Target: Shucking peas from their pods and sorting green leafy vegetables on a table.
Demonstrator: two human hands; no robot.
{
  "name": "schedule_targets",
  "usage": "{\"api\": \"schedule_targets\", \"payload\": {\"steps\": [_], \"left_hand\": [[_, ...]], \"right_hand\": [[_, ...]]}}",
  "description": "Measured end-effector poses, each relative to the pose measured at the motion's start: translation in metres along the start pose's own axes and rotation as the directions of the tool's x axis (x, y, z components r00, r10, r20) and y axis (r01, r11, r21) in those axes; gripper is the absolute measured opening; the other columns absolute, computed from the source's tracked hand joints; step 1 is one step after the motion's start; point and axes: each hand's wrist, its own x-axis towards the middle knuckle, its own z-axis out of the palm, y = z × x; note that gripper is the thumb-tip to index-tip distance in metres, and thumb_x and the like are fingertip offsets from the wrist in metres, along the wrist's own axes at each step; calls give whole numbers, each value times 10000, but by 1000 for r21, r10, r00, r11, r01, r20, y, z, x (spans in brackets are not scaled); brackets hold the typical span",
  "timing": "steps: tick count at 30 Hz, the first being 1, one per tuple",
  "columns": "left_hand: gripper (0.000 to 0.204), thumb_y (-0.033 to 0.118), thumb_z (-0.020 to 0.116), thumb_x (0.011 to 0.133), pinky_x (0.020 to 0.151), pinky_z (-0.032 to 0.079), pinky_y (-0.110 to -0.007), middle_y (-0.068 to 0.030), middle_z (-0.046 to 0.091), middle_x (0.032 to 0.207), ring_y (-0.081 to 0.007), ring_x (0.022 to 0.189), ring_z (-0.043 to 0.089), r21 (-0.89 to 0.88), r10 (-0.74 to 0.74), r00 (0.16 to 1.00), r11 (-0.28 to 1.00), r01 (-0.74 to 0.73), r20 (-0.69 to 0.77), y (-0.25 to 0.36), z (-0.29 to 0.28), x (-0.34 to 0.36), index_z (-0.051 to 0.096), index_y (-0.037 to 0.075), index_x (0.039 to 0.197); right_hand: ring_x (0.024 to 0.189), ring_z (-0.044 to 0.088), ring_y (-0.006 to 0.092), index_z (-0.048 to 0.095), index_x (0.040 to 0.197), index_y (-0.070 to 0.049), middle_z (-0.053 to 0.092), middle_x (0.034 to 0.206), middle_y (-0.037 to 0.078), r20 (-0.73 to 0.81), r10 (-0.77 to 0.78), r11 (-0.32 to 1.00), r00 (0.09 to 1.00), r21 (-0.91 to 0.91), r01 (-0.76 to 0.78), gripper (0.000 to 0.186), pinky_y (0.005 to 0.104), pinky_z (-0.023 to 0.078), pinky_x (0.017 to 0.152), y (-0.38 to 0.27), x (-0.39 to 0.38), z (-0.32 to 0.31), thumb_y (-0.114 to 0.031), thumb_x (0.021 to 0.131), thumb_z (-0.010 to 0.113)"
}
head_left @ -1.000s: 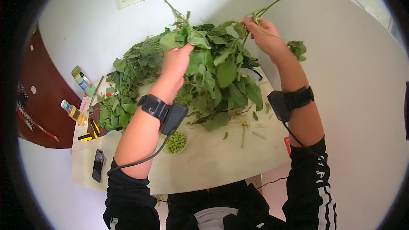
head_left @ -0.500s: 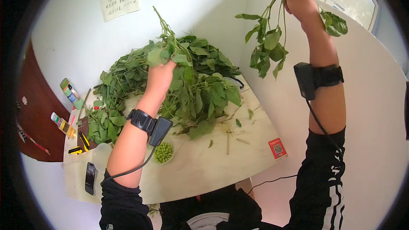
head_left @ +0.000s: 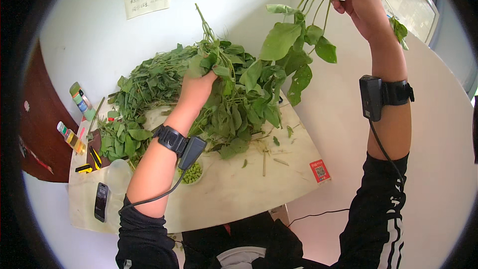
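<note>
My left hand (head_left: 196, 89) is closed around a bunch of leafy green stems (head_left: 234, 112), whose bare ends stick up above the fist while the leaves hang over the table. At the upper right, my raised right hand (head_left: 361, 7) pinches a leafy green stem (head_left: 284, 42) between thumb and fingers. Broad leaves droop from it toward the bunch and overlap it in view. A heap of similar leafy stems (head_left: 154, 77) lies along the wall behind my left hand. Below my left wrist sits a bowl of shelled green beans (head_left: 193, 173), partly covered by the strapped-on device.
On the table's left stand two bottles (head_left: 82, 100) (head_left: 71, 138), with yellow-black cutters (head_left: 94, 158), a phone (head_left: 101, 201) and a clear container (head_left: 119, 172) nearer. Stem scraps (head_left: 264, 163) and a red card (head_left: 319, 171) lie to the right. Cables run from both wrist devices.
My right hand has shifted slightly right, and the stem in it has swung up and left toward the bunch. My left hand keeps its grip, a little farther right in view.
</note>
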Motion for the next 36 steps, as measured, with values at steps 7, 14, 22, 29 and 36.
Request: {"api": "schedule_targets", "payload": {"steps": [7,14,22,29,36], "left_hand": [[316,172,657,886,838,454,-306,-77,660,1090,-163,959,591,10,-88,996,996,88,-9,10,-5,-6,617,4,1151],[305,141,634,876,828,463,-326,-103,654,1072,-197,957,597,57,-240,971,969,241,-18,10,-11,-10,597,2,1145],[287,96,619,868,828,476,-341,-128,657,1064,-239,962,614,5,111,994,994,-111,10,-16,-18,-7,600,-1,1138],[303,180,637,893,837,468,-327,-99,668,1078,-204,940,614,46,81,997,996,-81,-7,16,-21,-21,626,14,1146],[328,229,641,886,817,469,-326,-90,682,1017,-204,902,614,27,-16,1000,1000,16,13,20,-18,-20,633,22,1141]], "right_hand": [[643,536,122,579,944,-41,543,763,29,150,-107,993,983,-29,112,195,253,437,555,-7,-5,-6,-200,1020,496],[683,597,130,589,966,-41,601,808,34,212,-207,977,955,86,193,154,258,474,576,-11,-11,-6,-170,999,513],[859,508,212,508,1103,-54,482,994,79,475,-254,886,842,463,6,205,311,426,720,23,4,-28,-77,899,496],[910,449,212,533,997,-85,435,955,60,591,-262,830,763,542,-135,195,309,411,750,41,-2,-24,-103,804,559],[878,453,187,538,1007,-81,459,961,47,604,-254,856,755,504,-115,180,292,406,744,51,-5,-32,-150,845,574]]}}
